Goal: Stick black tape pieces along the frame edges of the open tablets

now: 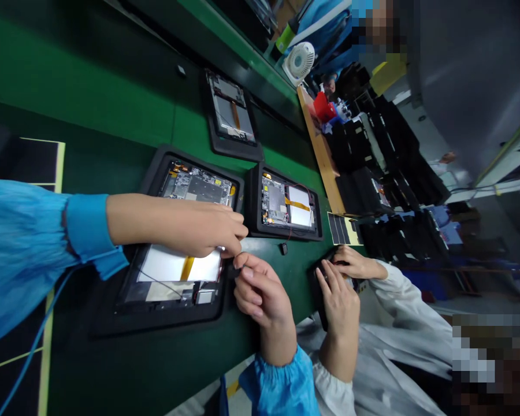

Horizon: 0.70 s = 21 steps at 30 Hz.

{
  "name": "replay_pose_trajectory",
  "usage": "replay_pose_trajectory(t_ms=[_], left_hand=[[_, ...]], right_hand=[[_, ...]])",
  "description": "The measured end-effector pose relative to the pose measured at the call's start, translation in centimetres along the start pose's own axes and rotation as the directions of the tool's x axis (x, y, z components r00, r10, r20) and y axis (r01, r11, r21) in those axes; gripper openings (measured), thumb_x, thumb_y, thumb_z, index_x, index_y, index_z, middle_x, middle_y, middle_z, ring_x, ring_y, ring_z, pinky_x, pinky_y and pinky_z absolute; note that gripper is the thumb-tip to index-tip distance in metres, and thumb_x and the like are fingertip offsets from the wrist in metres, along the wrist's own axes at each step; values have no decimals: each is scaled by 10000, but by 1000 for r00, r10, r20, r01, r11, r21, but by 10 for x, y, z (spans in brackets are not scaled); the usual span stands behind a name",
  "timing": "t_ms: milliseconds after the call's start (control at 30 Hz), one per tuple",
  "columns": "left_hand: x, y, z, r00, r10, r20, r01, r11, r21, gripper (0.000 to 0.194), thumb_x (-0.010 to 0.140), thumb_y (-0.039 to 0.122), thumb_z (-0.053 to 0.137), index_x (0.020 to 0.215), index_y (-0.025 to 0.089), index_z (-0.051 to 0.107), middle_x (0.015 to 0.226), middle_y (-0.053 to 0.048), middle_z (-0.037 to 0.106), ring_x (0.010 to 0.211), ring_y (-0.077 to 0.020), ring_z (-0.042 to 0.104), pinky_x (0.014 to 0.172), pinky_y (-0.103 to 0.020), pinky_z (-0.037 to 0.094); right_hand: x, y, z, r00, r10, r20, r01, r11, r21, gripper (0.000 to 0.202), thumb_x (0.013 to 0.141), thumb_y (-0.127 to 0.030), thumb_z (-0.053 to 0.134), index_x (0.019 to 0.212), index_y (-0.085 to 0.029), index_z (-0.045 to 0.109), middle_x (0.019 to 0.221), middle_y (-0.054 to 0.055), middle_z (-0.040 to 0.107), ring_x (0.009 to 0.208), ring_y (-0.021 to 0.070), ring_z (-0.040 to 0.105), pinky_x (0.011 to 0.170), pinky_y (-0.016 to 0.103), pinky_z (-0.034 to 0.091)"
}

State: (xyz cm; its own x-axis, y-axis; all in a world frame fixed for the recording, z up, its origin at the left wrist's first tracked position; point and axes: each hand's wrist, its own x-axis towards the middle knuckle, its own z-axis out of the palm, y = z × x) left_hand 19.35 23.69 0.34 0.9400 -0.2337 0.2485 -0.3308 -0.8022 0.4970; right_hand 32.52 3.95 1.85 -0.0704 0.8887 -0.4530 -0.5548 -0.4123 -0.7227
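My left hand (212,228), with a blue wristband and cord, reaches over an opened tablet (203,188) whose circuit boards and white battery show. Its thumb and fingers are pinched together at the tablet's right edge; what lies between them is hidden. Just below, my right hand (262,289) is closed, thumb against index finger, on a small black piece (237,268) too small to name. The fingertips of both hands nearly meet. The tablet lies in a black foam tray (156,323), partly covered by my left hand and sleeve.
Two more opened tablets, one near (277,199) and one far (229,110), lie in black trays. A small dark block (283,248) sits on the green table. At right, a co-worker's hands (340,283) hold a black object. A white fan (301,60) stands at the back.
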Motion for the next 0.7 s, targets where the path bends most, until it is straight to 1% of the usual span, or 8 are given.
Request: replay_pose_trajectory(t_ms=[100,200,300,400,467,533,600,700], left_hand=[[0,-2,0,1000,-4,-2,4,1000,31,359,643,-101,506,757,190,681,872,-50,668,859,-237,557,773,-362,410],[-2,-3,1,998,32,-62,-33,999,-17,390,710,-102,499,831,195,720,892,-44,673,843,-225,556,794,-350,425],[-4,-3,3,991,59,-117,-71,992,-105,475,794,-98,480,942,240,779,956,-31,684,858,-205,575,821,-327,429],[-4,-2,6,992,75,-106,-89,987,-132,457,788,-96,488,875,251,772,942,-25,675,874,-202,581,826,-328,417],[-3,-2,7,993,76,-95,-88,988,-128,424,724,-103,487,815,232,731,908,-26,663,863,-207,569,813,-336,410],[-3,-2,6,993,70,-90,-80,990,-118,404,651,-102,477,780,218,688,891,-30,654,853,-214,555,794,-340,412],[-2,-2,5,994,66,-84,-74,992,-102,387,610,-96,467,755,209,656,873,-36,646,845,-218,545,778,-340,418],[-2,-3,5,996,57,-71,-62,995,-77,365,651,-94,464,744,207,648,855,-48,647,845,-226,547,767,-340,430]], right_hand=[[4,-3,0,999,5,-40,-10,993,-114,328,883,-379,871,952,-194,609,459,-166,391,338,12,170,319,108,206],[3,-8,-3,999,-2,-36,-5,980,-198,354,894,-435,856,940,-198,598,450,-165,396,325,14,190,315,112,217],[-3,-12,-11,998,-57,-30,52,988,-148,364,906,-468,835,937,-211,579,446,-175,365,312,14,156,302,111,196],[-9,-9,-19,992,-119,-37,116,989,-88,360,918,-475,819,936,-223,563,450,-180,339,308,17,127,292,111,172],[-10,-4,-22,992,-122,-30,119,990,-79,366,921,-487,812,926,-229,553,451,-180,321,311,22,121,293,116,168],[-8,-1,-20,993,-109,-38,104,989,-108,394,908,-531,809,925,-235,550,449,-180,298,320,30,118,298,128,164],[-8,-4,-13,993,-91,-75,74,976,-205,445,884,-626,792,937,-248,563,451,-170,280,330,52,137,294,160,170],[-12,-19,2,990,-49,-135,-4,932,-363,429,876,-668,783,986,-291,610,499,-115,357,375,115,270,294,232,229]])
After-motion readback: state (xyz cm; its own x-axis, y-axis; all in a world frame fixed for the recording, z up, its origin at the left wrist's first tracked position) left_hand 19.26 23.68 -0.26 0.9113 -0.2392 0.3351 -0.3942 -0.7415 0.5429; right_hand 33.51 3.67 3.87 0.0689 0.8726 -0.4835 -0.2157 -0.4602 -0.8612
